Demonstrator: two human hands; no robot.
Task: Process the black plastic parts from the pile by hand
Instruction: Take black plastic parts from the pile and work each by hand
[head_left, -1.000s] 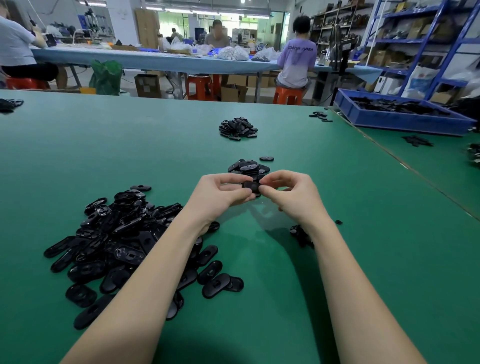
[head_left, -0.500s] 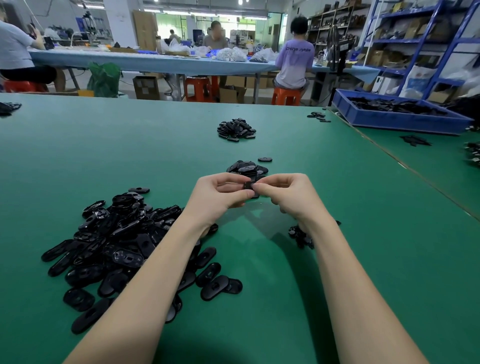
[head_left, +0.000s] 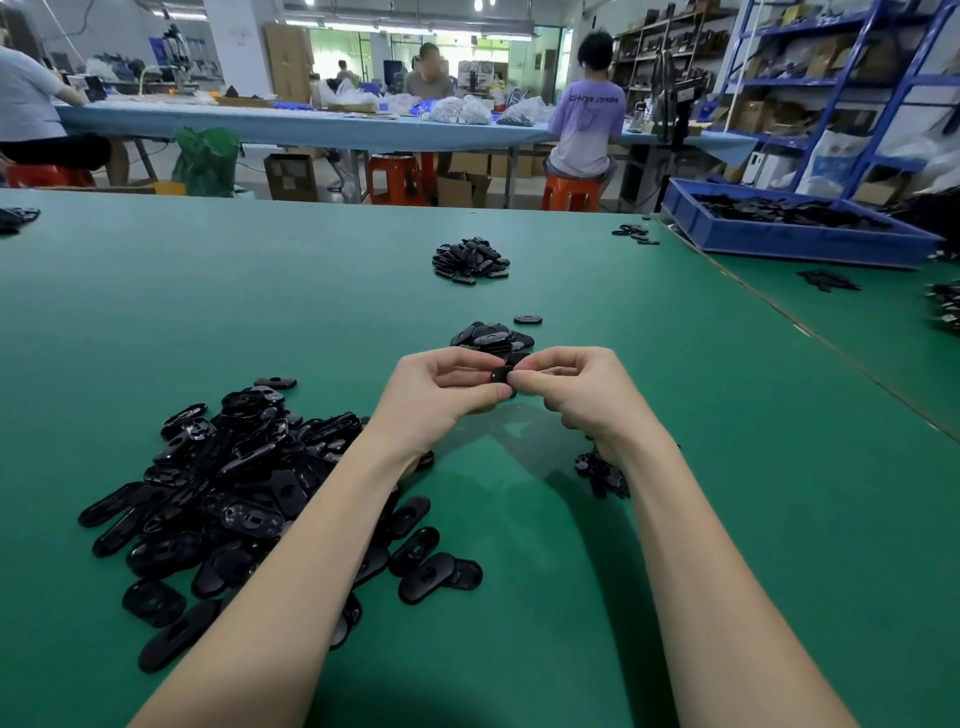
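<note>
Most of the work is left: the pile (head_left: 244, 483) below my left hand (head_left: 441, 395) is big, the stack (head_left: 491, 338) just beyond small. Both hands, right (head_left: 571, 387) too, pinch one part (head_left: 501, 375), seemingly mid-trim.

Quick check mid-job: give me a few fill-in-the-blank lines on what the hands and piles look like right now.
1. Both hands pinch one small ____ part between them.
2. The big pile lies on the person's ____ side.
3. The table surface is ____.
4. The left hand and right hand are held ____ the table, not resting on it.

Missing words: black; left; green; above
</note>
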